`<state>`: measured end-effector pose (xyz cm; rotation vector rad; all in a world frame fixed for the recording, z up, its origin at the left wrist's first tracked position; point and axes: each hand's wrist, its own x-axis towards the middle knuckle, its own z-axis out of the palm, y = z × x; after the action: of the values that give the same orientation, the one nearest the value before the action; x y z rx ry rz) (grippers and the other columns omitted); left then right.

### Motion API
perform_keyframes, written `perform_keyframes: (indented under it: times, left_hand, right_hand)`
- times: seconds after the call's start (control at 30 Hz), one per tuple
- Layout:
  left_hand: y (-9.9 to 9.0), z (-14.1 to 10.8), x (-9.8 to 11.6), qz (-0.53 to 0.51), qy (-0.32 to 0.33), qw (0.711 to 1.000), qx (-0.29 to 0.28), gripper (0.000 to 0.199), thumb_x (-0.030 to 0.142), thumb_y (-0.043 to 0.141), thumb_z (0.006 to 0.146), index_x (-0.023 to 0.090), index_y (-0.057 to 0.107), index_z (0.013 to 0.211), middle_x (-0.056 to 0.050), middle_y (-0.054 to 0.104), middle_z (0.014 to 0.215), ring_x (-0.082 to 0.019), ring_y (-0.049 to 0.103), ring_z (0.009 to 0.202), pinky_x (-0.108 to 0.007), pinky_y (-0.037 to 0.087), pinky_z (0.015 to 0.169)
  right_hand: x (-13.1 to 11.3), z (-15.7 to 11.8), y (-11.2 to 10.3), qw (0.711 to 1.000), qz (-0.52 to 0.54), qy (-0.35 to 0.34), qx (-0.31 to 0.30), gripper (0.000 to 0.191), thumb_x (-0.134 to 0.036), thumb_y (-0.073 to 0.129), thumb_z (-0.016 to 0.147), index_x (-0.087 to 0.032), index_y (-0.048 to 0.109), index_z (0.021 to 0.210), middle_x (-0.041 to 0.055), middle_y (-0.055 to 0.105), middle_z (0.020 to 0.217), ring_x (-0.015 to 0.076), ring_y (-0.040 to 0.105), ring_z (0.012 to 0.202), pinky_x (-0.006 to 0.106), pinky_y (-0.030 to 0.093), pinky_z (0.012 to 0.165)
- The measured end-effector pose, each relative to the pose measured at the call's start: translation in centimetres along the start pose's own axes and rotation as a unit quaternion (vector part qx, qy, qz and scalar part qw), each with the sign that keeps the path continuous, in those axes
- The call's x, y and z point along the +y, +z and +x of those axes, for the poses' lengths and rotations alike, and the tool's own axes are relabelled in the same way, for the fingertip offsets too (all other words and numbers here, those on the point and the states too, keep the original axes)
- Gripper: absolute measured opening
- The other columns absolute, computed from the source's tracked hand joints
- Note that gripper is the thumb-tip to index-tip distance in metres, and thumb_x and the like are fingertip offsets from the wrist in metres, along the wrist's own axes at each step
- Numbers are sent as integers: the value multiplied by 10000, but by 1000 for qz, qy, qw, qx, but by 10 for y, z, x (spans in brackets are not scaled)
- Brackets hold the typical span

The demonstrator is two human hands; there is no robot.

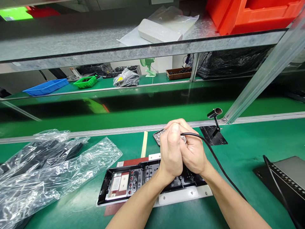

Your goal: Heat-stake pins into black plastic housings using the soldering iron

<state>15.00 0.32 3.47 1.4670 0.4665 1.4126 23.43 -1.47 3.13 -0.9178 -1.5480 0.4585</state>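
My left hand and my right hand are closed together around a corded electric screwdriver. Only a bit of its top end shows, where a black cable leaves toward the lower right; its tip is hidden. Both fists are over a long black plastic housing, which lies with its ribbed inside facing up. White blocks on a reddish-brown base plate border the housing. Just behind my left hand is a small black tray of screws, partly covered by the fingers.
Clear plastic bags holding black parts cover the left side. A black tube holder stands at the right, near a metal post. A black box-like device sits far right. Overhead runs a metal shelf with an orange bin.
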Motion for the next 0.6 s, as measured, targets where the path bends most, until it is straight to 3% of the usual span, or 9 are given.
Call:
perform_keyframes:
  times: [0.3, 0.43, 0.6]
  left_hand:
    - [1, 0, 1, 14, -13, 1000, 10, 504, 517, 334, 1076, 215, 429, 684, 15, 437, 717, -146, 430, 671, -295, 407, 663]
    - [2, 1, 2, 23, -22, 999, 21, 515, 532, 322, 1065, 214, 495, 698, -4, 510, 739, -160, 487, 706, -297, 439, 684]
    - [3, 1, 1, 14, -22, 999, 21, 505, 530, 336, 1065, 218, 490, 700, -3, 493, 740, -162, 476, 710, -302, 442, 702]
  right_hand:
    - [0, 1, 0, 1000, -5, 2, -1, 165, -293, 491, 1002, -216, 579, 886, 80, 596, 1042, 212, 609, 955, 366, 514, 854]
    - [0, 0, 0, 1000, -6, 6, -2, 182, -316, 487, 1008, -221, 586, 888, 85, 607, 1041, 219, 612, 957, 369, 524, 848]
    - [1, 0, 0, 1000, -3, -1, 1, 197, -322, 492, 1008, -213, 602, 887, 85, 612, 1028, 215, 613, 942, 363, 527, 838]
